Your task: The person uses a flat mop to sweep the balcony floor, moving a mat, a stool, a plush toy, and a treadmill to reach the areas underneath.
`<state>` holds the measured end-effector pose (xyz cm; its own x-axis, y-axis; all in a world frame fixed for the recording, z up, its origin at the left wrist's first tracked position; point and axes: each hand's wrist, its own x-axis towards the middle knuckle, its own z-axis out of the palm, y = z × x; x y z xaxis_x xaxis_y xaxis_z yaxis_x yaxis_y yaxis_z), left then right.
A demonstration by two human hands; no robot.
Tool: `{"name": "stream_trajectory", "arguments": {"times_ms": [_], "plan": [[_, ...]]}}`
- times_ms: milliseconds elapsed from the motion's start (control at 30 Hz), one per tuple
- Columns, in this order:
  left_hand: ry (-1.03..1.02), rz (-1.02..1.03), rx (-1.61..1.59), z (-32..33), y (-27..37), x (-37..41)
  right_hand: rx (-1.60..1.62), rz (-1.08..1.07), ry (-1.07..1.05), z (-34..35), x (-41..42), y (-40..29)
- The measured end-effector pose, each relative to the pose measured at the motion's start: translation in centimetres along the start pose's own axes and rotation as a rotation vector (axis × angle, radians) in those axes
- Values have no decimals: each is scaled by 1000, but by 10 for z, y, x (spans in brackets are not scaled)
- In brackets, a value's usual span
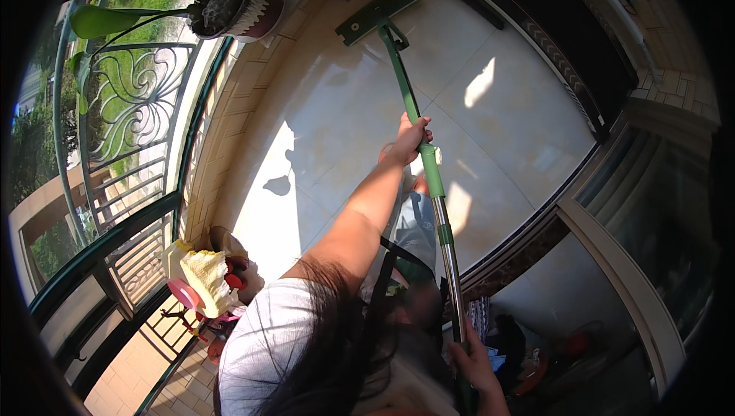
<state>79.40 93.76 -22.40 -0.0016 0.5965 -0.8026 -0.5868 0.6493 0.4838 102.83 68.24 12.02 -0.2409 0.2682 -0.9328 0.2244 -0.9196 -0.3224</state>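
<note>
A flat mop with a long pole reaches away from me across the tiled floor (356, 100). Its green rectangular head (380, 12) lies at the far side of the floor, near the corner by the wall. My left hand (410, 137) is wrapped around the green upper sleeve of the pole (432, 172), arm stretched out. Lower down, close to my body, my right hand (475, 358) grips the pole near its end, below the shiny metal section (451, 272). My legs and feet are partly hidden behind my left arm and the pole.
A potted plant (229, 5) stands on the window ledge at upper left, beside railings (138, 100). A yellow cloth (209, 281) hangs over items at lower left. A dark low cabinet (574, 31) lines the upper right. A sliding-door track (517, 238) crosses the right side.
</note>
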Motion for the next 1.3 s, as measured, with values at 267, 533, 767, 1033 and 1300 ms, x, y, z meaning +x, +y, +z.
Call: {"name": "stream_trajectory", "arguments": {"times_ms": [267,533,767,1033,1300], "plan": [[-31,-20,-186,18,36,18,-520,-157,278,0,43,-66],[-85,-66,189,47,31,-28,-513,-345,350,0,104,-90],[-169,15,49,51,45,-12,66,-117,110,-9,67,-102],[-164,6,-62,72,72,-22,639,-23,74,8,-34,-68],[-89,181,180,49,92,-18,470,-188,55,65,26,-78]]}}
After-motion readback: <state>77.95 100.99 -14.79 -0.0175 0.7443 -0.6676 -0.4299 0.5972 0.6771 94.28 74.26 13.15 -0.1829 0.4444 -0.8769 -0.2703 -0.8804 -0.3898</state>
